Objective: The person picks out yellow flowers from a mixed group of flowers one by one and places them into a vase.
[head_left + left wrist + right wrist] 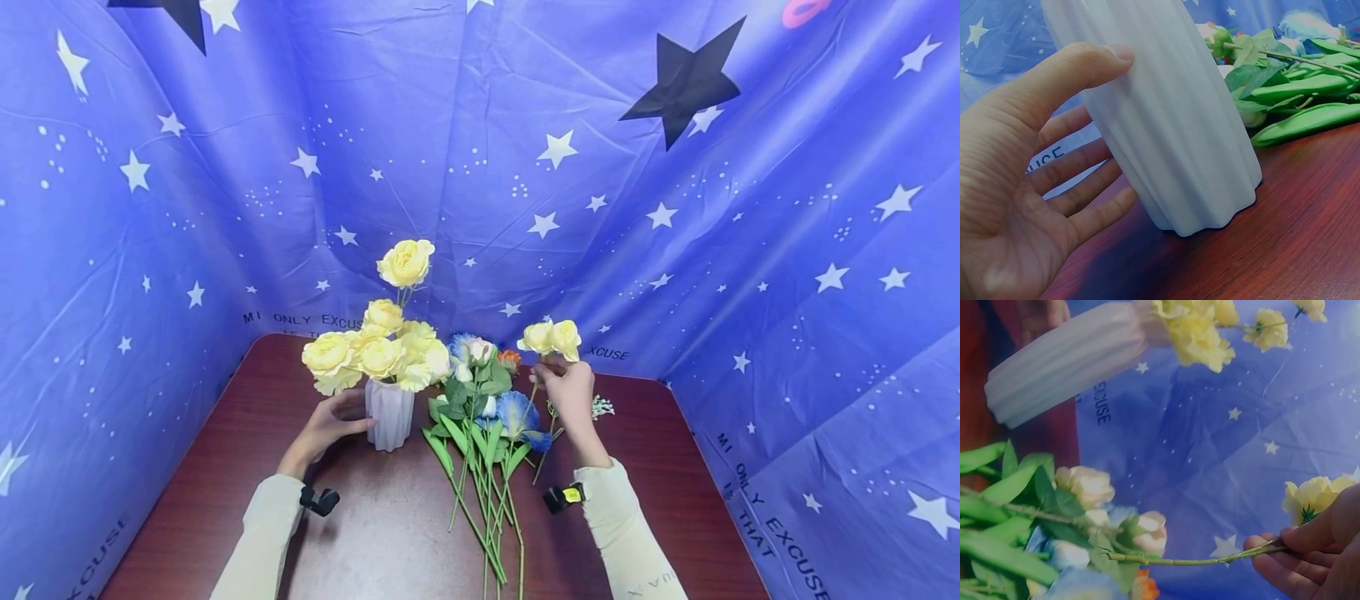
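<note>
A white fluted vase (389, 421) stands upright on the table, full of yellow flowers (380, 357). My left hand (330, 427) holds its left side; in the left wrist view the thumb (1100, 64) lies across the front of the vase (1172, 137) and the fingers reach behind its edge. Off to the right, my right hand (568, 393) pinches a stem bearing yellow flower heads (551, 337) above the table. The right wrist view shows this stem (1191, 560) between thumb and fingers, its lower end free.
Between the hands lies a pile of flowers with green stems (487, 500), including a blue flower (517, 414) and an orange one (509, 359). Small white blossoms (602, 407) lie beyond the right wrist. A blue star-patterned cloth (480, 167) encloses the dark red table (360, 533).
</note>
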{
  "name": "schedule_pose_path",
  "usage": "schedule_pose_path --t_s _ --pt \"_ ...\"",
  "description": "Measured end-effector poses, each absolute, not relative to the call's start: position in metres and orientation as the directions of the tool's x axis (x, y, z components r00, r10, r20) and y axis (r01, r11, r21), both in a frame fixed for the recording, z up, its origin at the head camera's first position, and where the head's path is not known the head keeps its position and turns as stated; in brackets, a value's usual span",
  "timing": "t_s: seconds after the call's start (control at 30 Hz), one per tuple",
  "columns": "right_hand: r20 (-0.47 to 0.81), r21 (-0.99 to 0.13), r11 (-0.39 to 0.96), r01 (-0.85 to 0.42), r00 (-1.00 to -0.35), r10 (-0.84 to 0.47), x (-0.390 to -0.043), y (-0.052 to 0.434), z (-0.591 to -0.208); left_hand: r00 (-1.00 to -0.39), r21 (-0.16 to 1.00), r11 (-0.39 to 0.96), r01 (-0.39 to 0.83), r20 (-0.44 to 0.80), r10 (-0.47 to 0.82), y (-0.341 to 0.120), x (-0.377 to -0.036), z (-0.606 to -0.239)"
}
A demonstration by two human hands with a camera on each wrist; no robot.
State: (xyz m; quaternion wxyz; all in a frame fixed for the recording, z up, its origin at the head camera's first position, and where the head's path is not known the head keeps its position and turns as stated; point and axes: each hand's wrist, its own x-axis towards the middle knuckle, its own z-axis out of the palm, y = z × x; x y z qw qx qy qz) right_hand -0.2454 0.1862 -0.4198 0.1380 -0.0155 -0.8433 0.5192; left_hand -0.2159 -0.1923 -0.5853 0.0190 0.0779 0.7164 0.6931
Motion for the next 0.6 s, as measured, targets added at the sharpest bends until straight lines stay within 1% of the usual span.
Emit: schedule_pose_path --t_s 0.2,0.43,0.6 --pt "0.249 -0.89 0.424 -0.169 -0.958 0.142 -0.244 0.173 -0.408 -0.988 0.997 0.031 0.077 0.072 0.136 -0.192 -0.215 -0.586" --pt "0.323 -0.887 0.385 -0.257 -0.939 0.117 -0.245 0.157 -0.395 -0.988 0.995 0.047 0.087 0.08 0.13 -0.192 -0.216 -0.586" --pt "0.358 -0.89 0.333 -0.311 -0.929 0.091 -0.243 0.143 -0.387 -0.99 0.995 0.059 0.082 0.075 0.12 -0.193 -0.218 -0.587"
